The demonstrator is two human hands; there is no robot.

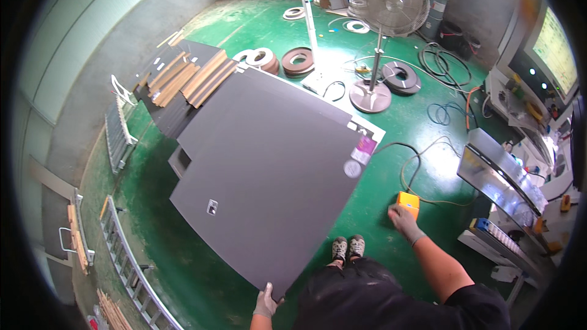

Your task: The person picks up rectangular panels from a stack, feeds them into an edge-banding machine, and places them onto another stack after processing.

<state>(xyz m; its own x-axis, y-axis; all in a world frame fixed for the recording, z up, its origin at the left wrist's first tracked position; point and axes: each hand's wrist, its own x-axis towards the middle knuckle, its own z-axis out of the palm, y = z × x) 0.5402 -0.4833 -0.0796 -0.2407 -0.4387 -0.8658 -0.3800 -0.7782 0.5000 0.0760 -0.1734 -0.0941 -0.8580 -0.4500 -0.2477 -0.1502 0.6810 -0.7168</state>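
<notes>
A large dark grey panel (269, 165) lies flat before me, its near corner pointing at me. At that corner my left hand (266, 301), in a light glove, is closed on the panel's edge, thumb on top. A small label (212, 207) and, near the right corner, a purple-and-white label (365, 146) are stuck on its face. My right hand (403, 220), also gloved, hangs to the right of the panel with its fingers curled in; nothing shows in it. Just beyond it in the picture is a yellow-orange box (408, 204) with a cable, partly covered by the hand.
Stacked boards and strips (183, 79) lie beyond the panel. A standing fan (371, 95) and edge-band rolls (298, 61) stand on the green floor. Machinery with a screen (553, 49) is at right. Cables (422, 159) cross the floor; a roller frame (131, 269) is at left.
</notes>
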